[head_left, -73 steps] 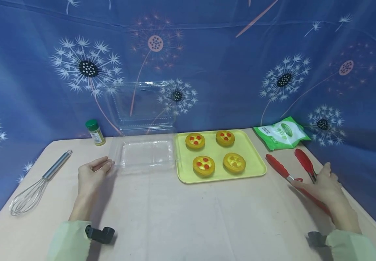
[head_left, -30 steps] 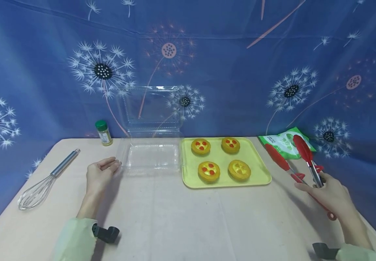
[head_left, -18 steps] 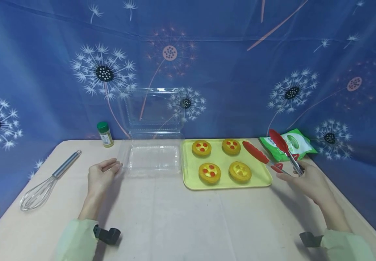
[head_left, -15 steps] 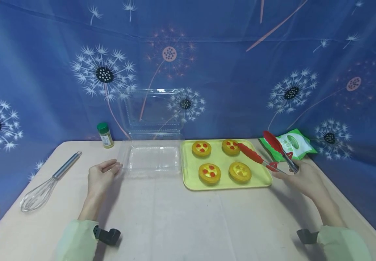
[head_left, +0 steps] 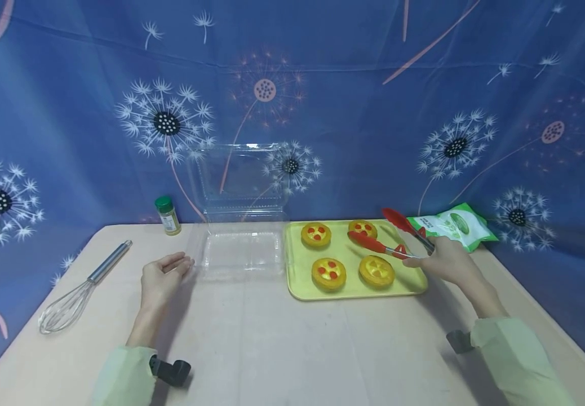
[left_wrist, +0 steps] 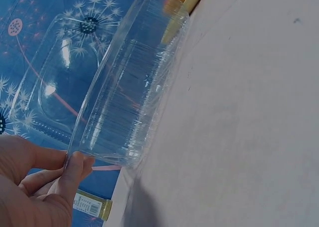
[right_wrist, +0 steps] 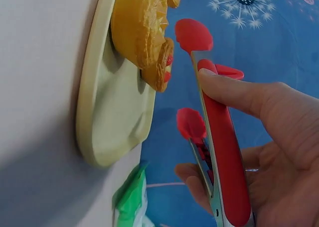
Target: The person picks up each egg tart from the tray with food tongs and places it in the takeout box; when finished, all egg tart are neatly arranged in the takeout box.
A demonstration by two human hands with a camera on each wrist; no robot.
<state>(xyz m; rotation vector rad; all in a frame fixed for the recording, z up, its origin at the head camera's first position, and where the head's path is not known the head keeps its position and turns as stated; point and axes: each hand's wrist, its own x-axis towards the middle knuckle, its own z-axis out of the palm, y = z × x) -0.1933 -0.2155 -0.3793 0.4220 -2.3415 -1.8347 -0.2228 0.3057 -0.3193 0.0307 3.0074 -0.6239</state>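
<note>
My left hand (head_left: pixel 163 279) pinches the left rim of a clear plastic clamshell box (left_wrist: pixel 119 92) between thumb and fingers. The box stands with its lid raised against the curtain. In my right hand (head_left: pixel 452 262) is a pair of red-tipped tongs (right_wrist: pixel 219 137), thumb on one arm and fingers on the other. The tong arms are spread, their heads above the right part of a yellow tray (head_left: pixel 302 293). On the tray sit several egg tarts; the plain-topped tart (head_left: pixel 376 271) is front right, and the back right tart (head_left: pixel 362 226) is partly covered by a tong head.
A green-and-white packet (head_left: pixel 457 225) lies behind the tray at the right. At the left are a whisk (head_left: pixel 87 287) and a green-capped spice jar (head_left: pixel 168 215). A blue dandelion curtain (head_left: pixel 353 129) rises along the table's back edge.
My right hand has lifted the tongs off the right side of the table and carried them left over the tray. My left hand stays at the box's rim. The view has shifted slightly.
</note>
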